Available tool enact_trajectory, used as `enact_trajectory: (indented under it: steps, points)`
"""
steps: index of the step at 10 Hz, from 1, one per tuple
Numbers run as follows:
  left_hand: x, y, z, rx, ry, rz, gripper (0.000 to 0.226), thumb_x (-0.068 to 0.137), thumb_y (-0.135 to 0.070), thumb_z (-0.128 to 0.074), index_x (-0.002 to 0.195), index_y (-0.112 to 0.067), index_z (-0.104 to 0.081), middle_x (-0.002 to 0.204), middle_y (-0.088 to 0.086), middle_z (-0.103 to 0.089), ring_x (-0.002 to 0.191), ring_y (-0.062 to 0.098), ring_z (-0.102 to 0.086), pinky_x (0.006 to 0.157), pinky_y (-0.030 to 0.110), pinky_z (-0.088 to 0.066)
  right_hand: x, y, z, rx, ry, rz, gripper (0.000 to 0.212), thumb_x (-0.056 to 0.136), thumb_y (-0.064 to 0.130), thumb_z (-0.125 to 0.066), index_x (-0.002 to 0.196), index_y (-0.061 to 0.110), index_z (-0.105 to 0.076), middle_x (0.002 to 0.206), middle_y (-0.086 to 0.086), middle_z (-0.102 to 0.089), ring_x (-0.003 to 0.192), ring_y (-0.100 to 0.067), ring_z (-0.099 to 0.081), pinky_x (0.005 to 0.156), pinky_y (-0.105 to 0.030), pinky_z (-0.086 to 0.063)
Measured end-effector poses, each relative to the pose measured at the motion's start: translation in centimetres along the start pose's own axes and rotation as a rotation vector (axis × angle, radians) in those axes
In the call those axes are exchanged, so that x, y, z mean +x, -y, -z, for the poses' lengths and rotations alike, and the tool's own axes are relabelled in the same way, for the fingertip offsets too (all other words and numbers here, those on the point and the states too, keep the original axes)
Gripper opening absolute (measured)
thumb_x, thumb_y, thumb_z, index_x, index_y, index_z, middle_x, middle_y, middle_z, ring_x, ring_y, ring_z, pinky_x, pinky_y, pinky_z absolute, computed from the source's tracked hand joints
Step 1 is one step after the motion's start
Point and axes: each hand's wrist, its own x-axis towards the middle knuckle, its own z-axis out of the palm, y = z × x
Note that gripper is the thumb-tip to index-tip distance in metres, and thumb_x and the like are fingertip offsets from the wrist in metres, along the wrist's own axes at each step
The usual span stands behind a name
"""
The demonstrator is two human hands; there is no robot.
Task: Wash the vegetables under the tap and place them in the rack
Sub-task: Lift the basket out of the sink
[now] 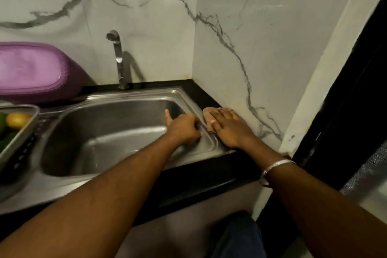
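A steel sink (104, 98) fills the middle, with a tap (118, 58) at its back edge and no water running. A light brown rounded thing (207, 114), maybe a potato, lies on the black counter at the sink's right rim. My right hand (228, 128) rests flat on it with fairly straight fingers. My left hand (184, 130) is just left of it over the sink's right rim, fingers curled and one digit sticking out; I see nothing in it. A steel rack (23, 132) at the far left holds a yellow vegetable (17, 120) and green ones (2, 123).
A purple lidded container (35, 71) stands on the counter behind the rack. Marble walls (240, 48) close the corner behind and right of the sink. A black counter edge (209, 176) runs along the front. A dark frame (345, 111) stands at the right.
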Motion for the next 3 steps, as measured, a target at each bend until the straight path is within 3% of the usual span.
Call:
enact_trajectory:
  steps: [1, 2, 3]
  points:
    - [-4.4, 0.5, 0.8, -0.141, 0.085, 0.003, 0.042, 0.085, -0.039, -0.071, 0.126, -0.032, -0.066, 0.117, -0.01, -0.071, 0.113, 0.006, -0.055, 0.123, 0.059, -0.014, -6.2, -0.1, 1.0, -0.001, -0.014, 0.019, 0.055, 0.109, 0.048, -0.022, 0.162, 0.035, -0.017, 0.169, 0.002, -0.017, 0.155, -0.019, -0.012, 0.126, -0.036, -0.006]
    - [-8.2, 3.4, 2.2, -0.259, 0.082, -0.027, 0.044, 0.085, -0.037, -0.076, 0.127, -0.026, -0.068, 0.119, -0.005, -0.073, 0.108, 0.009, -0.066, 0.104, 0.037, -0.051, -10.0, -0.9, 0.9, -0.007, -0.014, 0.034, 0.056, 0.107, 0.052, -0.02, 0.161, 0.039, -0.016, 0.167, 0.004, -0.021, 0.153, -0.019, -0.017, 0.124, -0.038, -0.013]
    - [-11.5, 6.9, 6.1, -0.27, -0.213, 0.047, 0.045, 0.086, -0.048, -0.073, 0.125, -0.026, -0.07, 0.117, -0.01, -0.074, 0.105, 0.006, -0.068, 0.099, 0.036, -0.055, -9.4, -0.1, 2.0, 0.014, 0.011, -0.015, 0.061, 0.099, 0.07, -0.016, 0.153, 0.045, -0.029, 0.159, 0.0, -0.038, 0.144, -0.025, -0.036, 0.118, -0.044, -0.032]
